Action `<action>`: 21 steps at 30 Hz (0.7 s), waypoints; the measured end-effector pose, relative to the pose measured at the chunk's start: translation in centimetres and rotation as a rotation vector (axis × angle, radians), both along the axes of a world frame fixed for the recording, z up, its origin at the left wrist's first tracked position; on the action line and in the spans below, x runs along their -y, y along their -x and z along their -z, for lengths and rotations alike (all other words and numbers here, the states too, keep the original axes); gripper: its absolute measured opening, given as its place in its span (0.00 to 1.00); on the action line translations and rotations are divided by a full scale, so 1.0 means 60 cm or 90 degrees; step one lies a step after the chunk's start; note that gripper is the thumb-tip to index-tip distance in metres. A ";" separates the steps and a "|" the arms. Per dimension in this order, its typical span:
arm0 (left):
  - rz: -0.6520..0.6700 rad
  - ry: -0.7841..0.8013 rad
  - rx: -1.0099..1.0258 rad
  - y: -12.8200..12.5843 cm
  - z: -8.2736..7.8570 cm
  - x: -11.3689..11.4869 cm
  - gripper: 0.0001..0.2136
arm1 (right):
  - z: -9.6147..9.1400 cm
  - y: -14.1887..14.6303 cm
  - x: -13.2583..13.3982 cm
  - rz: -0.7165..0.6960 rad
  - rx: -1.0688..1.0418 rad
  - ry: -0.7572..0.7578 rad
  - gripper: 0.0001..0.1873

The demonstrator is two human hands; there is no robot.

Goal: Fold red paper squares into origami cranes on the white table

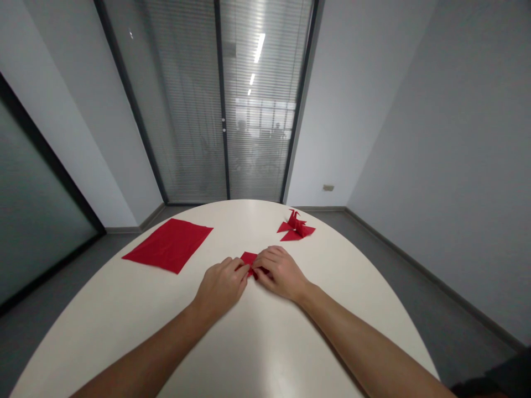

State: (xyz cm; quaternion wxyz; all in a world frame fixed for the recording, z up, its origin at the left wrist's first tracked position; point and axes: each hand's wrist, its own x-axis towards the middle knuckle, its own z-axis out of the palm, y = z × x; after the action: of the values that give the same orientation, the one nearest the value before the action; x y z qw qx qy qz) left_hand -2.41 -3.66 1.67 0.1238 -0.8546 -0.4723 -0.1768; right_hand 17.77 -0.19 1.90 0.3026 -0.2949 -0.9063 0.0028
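Between my hands, on the white table (257, 326), lies a small folded piece of red paper (248, 257). My left hand (224, 284) is closed at the paper's left side, thumb and fingers pressed together on it. From the right, my right hand (280, 271) grips the same paper with bent fingers, covering much of it. How the paper is folded cannot be made out, since only its far part and a little of the near edge show.
Red folded paper cranes (296, 225) stand at the table's far right. A flat red sheet of paper (170, 246) lies at the far left, near the edge. Beyond the round table are a glass partition with blinds (186, 110) and a white wall (344, 110).
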 end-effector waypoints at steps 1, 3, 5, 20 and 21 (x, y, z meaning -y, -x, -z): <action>-0.012 0.002 0.001 0.000 -0.001 0.000 0.11 | 0.000 0.001 0.001 0.015 -0.009 0.000 0.05; -0.034 0.006 0.012 0.001 0.000 0.000 0.11 | 0.003 0.001 0.000 0.053 -0.033 0.005 0.11; -0.048 0.012 0.033 0.002 0.001 -0.001 0.12 | 0.009 0.000 -0.002 0.089 -0.063 0.017 0.22; -0.062 0.061 0.359 0.013 0.004 -0.015 0.12 | 0.030 0.003 -0.005 0.027 -0.320 0.160 0.41; -0.072 0.072 0.394 0.013 0.005 -0.016 0.12 | 0.032 0.003 -0.006 0.026 -0.322 0.171 0.42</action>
State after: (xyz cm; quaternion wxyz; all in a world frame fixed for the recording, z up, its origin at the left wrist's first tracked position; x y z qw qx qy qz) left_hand -3.18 -2.68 1.40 -0.0639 -0.7384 -0.5434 -0.3942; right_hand 17.58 0.16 -0.02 0.4770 -0.3406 -0.7875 0.1904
